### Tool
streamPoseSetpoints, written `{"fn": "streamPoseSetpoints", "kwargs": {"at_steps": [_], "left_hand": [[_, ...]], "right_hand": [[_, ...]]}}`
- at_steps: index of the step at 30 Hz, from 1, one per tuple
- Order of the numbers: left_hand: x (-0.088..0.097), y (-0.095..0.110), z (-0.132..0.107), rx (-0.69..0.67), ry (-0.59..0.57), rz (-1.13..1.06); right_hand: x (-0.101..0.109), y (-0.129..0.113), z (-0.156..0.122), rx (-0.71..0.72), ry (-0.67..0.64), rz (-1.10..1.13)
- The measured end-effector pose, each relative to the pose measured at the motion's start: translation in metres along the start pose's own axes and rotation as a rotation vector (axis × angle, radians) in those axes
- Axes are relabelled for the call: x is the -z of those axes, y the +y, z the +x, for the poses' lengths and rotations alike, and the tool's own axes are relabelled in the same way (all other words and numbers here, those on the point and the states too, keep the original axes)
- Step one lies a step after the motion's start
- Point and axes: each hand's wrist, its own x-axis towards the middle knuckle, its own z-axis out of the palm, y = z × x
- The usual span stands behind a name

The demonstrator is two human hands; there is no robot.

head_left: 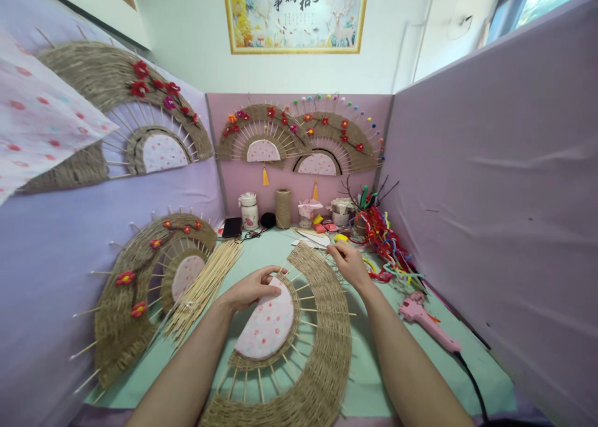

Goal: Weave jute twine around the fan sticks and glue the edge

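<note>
A woven twine fan (334,327) with thin wooden ribs stands tilted on the table in front of me. Its half-round centre is covered with white cloth (268,324) dotted with pink. My left hand (256,288) grips the fan at the top of this centre, thumb over the cloth and fingers behind the edge. Beyond the fan's upper right edge is my right hand (348,263), closed in a pinch. What its fingertips hold is too small to make out.
Thin sticks (205,290) lie left, near a flowered fan (140,290). A pink glue gun (430,324) with a black cord rests right. Tangled colourful pipe cleaners (380,240), a twine spool (283,209) and a white jar (248,211) stand behind. Partition walls (467,202) enclose the table.
</note>
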Motion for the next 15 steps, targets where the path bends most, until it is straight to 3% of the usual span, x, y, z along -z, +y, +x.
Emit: {"fn": "streamPoseSetpoints", "kwargs": {"at_steps": [7,15], "left_hand": [[-0.002,0.004,-0.002,0.007,0.032,-0.012],[0.000,0.004,-0.004,0.003,0.042,-0.029]], "right_hand": [[-0.007,0.002,-0.002,-0.094,-0.078,0.030],[-0.013,0.001,-0.002,-0.179,-0.016,0.156]]}}
